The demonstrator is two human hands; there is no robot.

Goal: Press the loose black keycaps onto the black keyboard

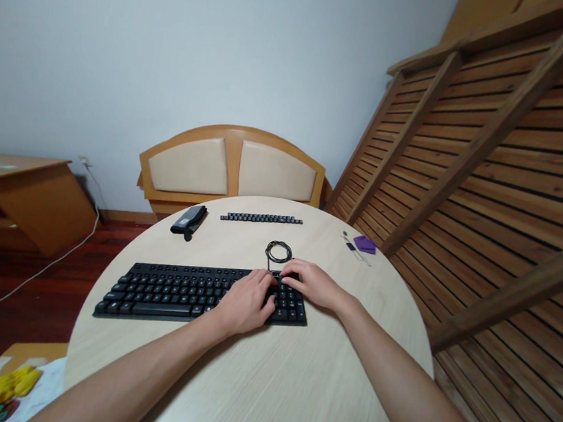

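Note:
A black full-size keyboard (167, 291) lies across the middle of a round, pale wooden table (274, 378). My left hand (246, 301) rests over its right part, fingers bent down to the keys near the number pad and thumb spread apart. At the pad's upper edge, my right hand (311, 283) has thumb and forefinger drawn close; anything between their tips is too small to make out. Just behind the hands lies the keyboard's coiled black cable (278, 252). Loose black keycaps (260, 218) stand in rows toward the far edge.
A black pouch-like item (190, 220) sits at the table's back left. Thin tools (353, 247) and a purple cloth (365, 245) lie at the right. A slatted wooden frame (497, 173) leans along the right side; a headboard (233, 166) stands behind.

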